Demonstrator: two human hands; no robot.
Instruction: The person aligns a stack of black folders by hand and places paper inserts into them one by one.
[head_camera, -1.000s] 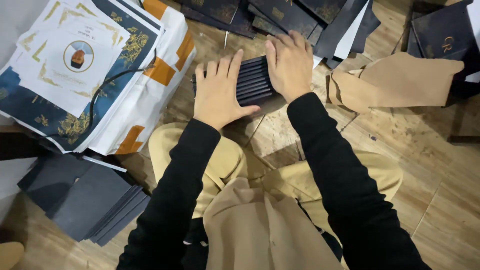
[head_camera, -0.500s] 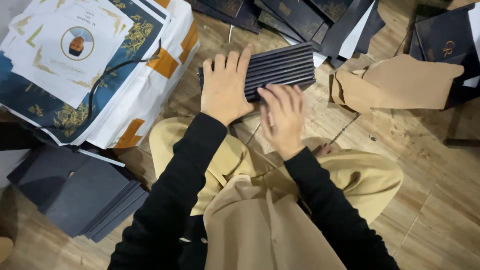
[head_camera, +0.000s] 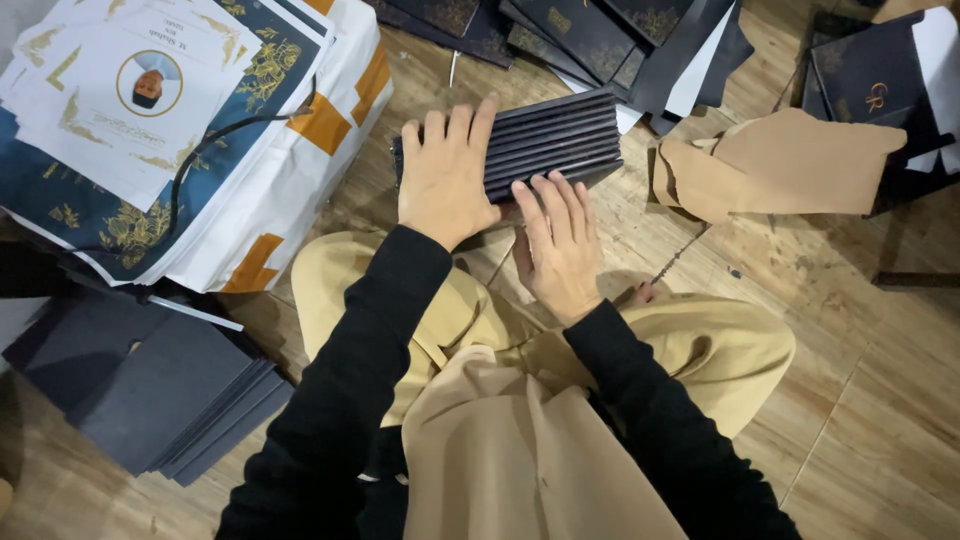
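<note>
A stack of dark folded cards (head_camera: 555, 140) lies on its side on the wooden floor in front of my knees. My left hand (head_camera: 445, 175) lies flat over the left end of the stack, fingers spread and pointing away from me. My right hand (head_camera: 560, 245) rests against the near edge of the stack, fingers together and extended, touching the bottom cards. Neither hand closes around anything. Black sleeves cover both arms.
A pile of white and navy printed sheets (head_camera: 150, 120) with gold flowers sits at upper left on a white and orange sack (head_camera: 290, 180). Dark grey boards (head_camera: 150, 385) lie at lower left. Torn brown paper (head_camera: 770, 165) and more dark cards (head_camera: 600, 30) lie beyond the stack.
The stack has been turned to lie lengthwise and its edges are exposed. My right hand has come off the top of it and dropped to its near edge.
</note>
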